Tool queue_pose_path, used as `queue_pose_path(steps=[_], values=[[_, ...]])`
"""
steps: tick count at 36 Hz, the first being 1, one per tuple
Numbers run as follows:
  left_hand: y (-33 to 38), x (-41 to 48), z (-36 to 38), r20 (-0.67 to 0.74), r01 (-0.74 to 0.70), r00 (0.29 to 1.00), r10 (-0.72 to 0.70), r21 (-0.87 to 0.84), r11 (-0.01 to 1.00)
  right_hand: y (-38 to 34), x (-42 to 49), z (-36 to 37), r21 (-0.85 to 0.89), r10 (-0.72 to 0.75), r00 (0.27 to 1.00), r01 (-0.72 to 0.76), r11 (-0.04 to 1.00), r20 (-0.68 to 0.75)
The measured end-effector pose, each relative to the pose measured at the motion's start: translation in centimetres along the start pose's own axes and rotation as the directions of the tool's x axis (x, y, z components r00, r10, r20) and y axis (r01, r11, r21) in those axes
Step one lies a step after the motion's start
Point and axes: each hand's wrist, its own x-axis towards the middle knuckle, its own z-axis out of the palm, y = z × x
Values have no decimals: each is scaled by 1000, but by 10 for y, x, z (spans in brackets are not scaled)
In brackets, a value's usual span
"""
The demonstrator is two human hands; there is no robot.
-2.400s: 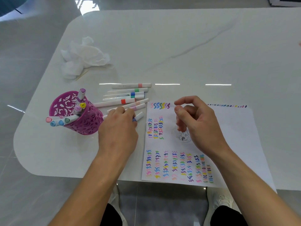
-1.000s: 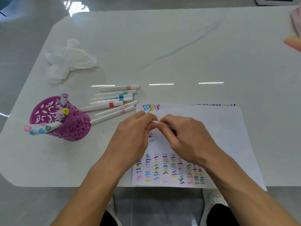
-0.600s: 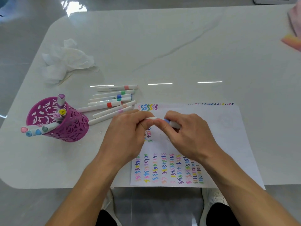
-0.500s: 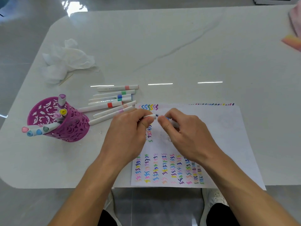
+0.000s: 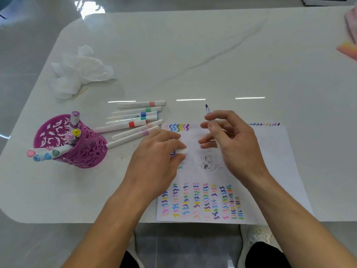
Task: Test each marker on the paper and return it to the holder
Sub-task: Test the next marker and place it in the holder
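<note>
1. Holder (image 5: 87,151): purple cut-out cup, upright, left part of tabletop (image 5: 193,55). Stowed markers (image 5: 48,154) inside, capped; some lean out over its left rim, others stand at its far side
2. Tissue (image 5: 83,74): white, crumpled, beyond holder, well apart from it
3. Loose markers (image 5: 123,126): 7 pcs, white barrels w/ coloured bands, lying roughly parallel btwn holder and paper; nearest one ends just beside holder wall
4. Left hand (image 5: 156,157): palm down over paper's left edge; grip clamped on cap (image 5: 182,151), which is short and white, pinched btwn thumb and fingers
5. Paper (image 5: 270,161): white sheet at tabletop's near edge. Rows of coloured squiggles across its near part, one short row at far left corner, small dark sketch (image 5: 207,163) mid-sheet btwn the hands
6. Marker (image 5: 207,110): the one under test, uncapped, blue tip pointing up and away, above paper's far edge; barrel mostly hidden by fingers
7. Right hand (image 5: 231,144): raised over paper, apart from left hand; grip clamped on marker, other fingers loosely curled
8. Pink item (image 5: 349,49): far right, cut off by frame, kind unclear
9. Shoe (image 5: 258,235): white, on floor below paper's near right
</note>
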Motion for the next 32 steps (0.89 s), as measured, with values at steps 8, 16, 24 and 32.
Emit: queue_pose_path(steps=[8,16,24,32], values=[[0,-2,6,87,-22,996,22,2,1000,3,2,2,113,38,998,-43,993,43],[1,-4,5,113,-55,992,55,-5,998,10,0,8,-107,-46,999,47,993,12],[1,-5,3,132,-64,989,64,0,998,20,0,17,-165,-111,992,100,981,-61],[1,-6,3,145,-40,989,38,8,999,31,-1,17,-160,-139,986,123,979,-88]])
